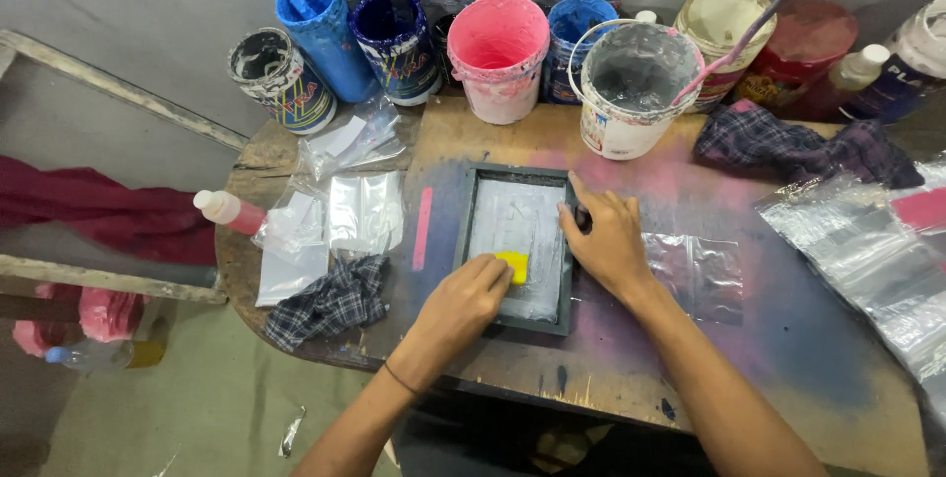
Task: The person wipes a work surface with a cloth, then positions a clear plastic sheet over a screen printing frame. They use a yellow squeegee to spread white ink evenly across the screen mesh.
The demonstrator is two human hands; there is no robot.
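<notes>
the left hand point(463, 302) is curled shut around a small yellow scraper point(512, 266), pressing it on the pale mesh of a small dark-framed rectangular printing screen point(517, 245) that lies flat on the paint-stained wooden table point(611, 359). the right hand point(606, 236) lies open, palm down, on the frame's right edge. beyond them stand a pink plastic bucket point(498, 53) and a white bucket point(636, 83).
</notes>
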